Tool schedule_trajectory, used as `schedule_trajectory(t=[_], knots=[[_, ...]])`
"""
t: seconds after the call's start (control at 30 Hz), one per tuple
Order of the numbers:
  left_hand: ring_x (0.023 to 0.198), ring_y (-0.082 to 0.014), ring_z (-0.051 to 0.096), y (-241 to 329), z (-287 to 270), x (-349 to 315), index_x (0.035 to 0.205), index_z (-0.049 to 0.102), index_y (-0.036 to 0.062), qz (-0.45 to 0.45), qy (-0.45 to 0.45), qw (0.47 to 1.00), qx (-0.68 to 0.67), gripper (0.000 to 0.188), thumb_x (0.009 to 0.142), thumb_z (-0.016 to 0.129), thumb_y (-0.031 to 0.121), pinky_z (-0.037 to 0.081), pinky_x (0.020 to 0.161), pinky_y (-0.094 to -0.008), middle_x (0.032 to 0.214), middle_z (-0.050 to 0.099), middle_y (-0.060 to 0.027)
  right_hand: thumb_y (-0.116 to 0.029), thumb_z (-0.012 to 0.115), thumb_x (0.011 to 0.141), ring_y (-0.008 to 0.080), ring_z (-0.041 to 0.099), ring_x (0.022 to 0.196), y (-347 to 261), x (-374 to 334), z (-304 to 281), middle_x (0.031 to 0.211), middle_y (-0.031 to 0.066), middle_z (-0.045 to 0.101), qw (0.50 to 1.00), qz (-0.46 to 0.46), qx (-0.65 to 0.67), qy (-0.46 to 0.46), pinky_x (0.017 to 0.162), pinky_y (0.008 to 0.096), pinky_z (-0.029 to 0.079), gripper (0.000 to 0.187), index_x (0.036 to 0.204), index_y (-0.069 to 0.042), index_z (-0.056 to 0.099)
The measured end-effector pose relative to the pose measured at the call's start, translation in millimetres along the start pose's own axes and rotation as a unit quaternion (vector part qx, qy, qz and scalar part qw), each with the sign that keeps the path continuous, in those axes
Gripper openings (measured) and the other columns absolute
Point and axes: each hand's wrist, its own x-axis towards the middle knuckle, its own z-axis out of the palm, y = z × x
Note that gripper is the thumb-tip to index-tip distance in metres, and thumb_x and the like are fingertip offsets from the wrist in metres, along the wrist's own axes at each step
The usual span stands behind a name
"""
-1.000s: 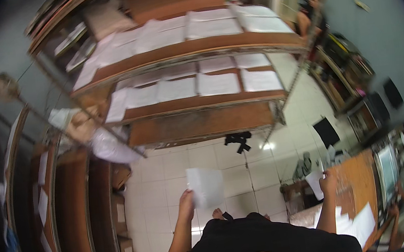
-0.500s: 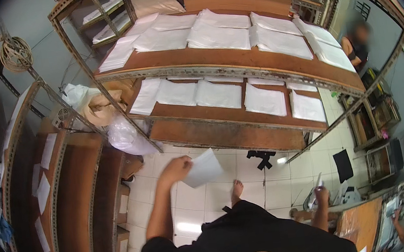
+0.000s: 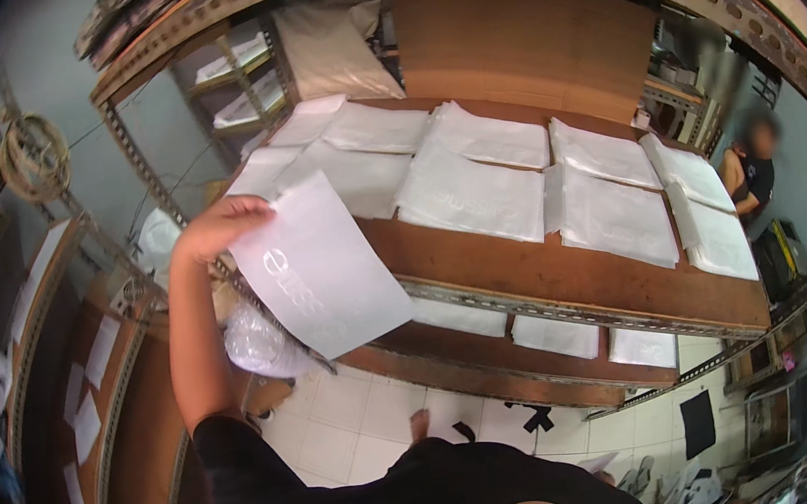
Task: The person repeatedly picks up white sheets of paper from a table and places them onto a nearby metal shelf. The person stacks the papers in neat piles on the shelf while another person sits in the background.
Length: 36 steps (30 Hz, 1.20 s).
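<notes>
My left hand (image 3: pixel 224 226) is raised at the front left of the shelf rack. Its thumb and fingers pinch the upper corner of a white sheet (image 3: pixel 332 281) with faint glossy lettering, which hangs tilted before the upper shelf (image 3: pixel 464 250). Flat stacks of similar white sheets (image 3: pixel 477 198) lie in two rows on that shelf, and the hanging sheet overlaps the left ones from view. Low at the right, mostly hidden by my dark shirt, a sliver of my right hand (image 3: pixel 604 477) shows beside a pale, thin sheet-like piece (image 3: pixel 596 464).
A lower shelf (image 3: pixel 581 381) carries more white stacks. Brown shelving (image 3: pixel 132 416) with loose white pieces stands at the left, near a clear plastic bag (image 3: pixel 261 342). Black pieces (image 3: pixel 535 417) lie on the tiled floor. Another person (image 3: pixel 754 171) is at the far right.
My left hand has risen with the white sheet, from above the floor to the upper shelf's height. The rack looks closer. My right hand has dropped lower and is now mostly hidden.
</notes>
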Motion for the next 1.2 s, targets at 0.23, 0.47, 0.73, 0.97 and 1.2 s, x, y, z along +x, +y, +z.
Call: schedule_trajectory(t=[0.23, 0.47, 0.73, 0.97, 1.2], knots=[[0.080, -0.0142, 0.061, -47, -73, 155, 0.105, 0.064, 0.0000, -0.033, 0.111, 0.990, -0.075, 0.030, 0.084, 0.067, 0.021, 0.051, 0.069, -0.0281, 0.092, 0.066, -0.0068, -0.008, 0.056, 0.082, 0.0172, 0.056, 0.056, -20, -35, 85, 0.081, 0.0058, 0.061, 0.998, -0.003, -0.008, 0.067, 0.042, 0.0299, 0.037, 0.036, 0.117, -0.008, 0.051], [0.080, -0.0214, 0.064, -109, -66, 238, 0.110, 0.061, -0.0052, -0.021, 0.156, 0.985, 0.073, 0.043, 0.079, 0.066, 0.023, 0.051, 0.070, -0.0313, 0.096, 0.067, -0.0133, -0.009, 0.056, 0.079, 0.0165, 0.054, 0.058, 13, -49, 96, 0.080, 0.0043, 0.057, 0.987, 0.072, 0.020, 0.146, 0.045, 0.0315, 0.034, 0.039, 0.118, -0.010, 0.051], [0.086, -0.0226, 0.064, -154, -89, 271, 0.119, 0.054, -0.0003, -0.035, 0.116, 0.981, 0.151, 0.047, 0.079, 0.063, 0.023, 0.051, 0.078, -0.0375, 0.091, 0.067, -0.0164, -0.010, 0.060, 0.076, 0.0178, 0.056, 0.058, 30, -37, 51, 0.082, 0.0065, 0.059, 0.994, 0.002, 0.075, 0.085, 0.042, 0.0308, 0.035, 0.044, 0.119, -0.008, 0.050], [0.101, -0.0358, 0.057, -64, 1, 193, 0.119, 0.058, 0.0089, -0.040, 0.382, 0.773, 0.504, 0.040, 0.084, 0.059, 0.028, 0.046, 0.091, -0.0436, 0.107, 0.059, -0.0194, -0.011, 0.065, 0.076, 0.0206, 0.061, 0.058, 22, -31, -3, 0.079, 0.0120, 0.064, 0.981, -0.107, -0.134, 0.093, 0.047, 0.0352, 0.046, 0.038, 0.112, -0.004, 0.058], [0.080, -0.0257, 0.062, 43, 282, 42, 0.094, 0.061, 0.0022, 0.459, 0.150, 0.875, 0.040, 0.010, 0.084, 0.059, 0.003, 0.048, 0.078, -0.0333, 0.090, 0.064, -0.0111, -0.036, 0.060, 0.085, 0.0408, 0.060, 0.097, 41, -33, -55, 0.108, 0.0256, 0.062, 0.841, -0.208, -0.489, 0.102, 0.086, 0.0478, 0.047, 0.043, 0.108, 0.001, 0.062]])
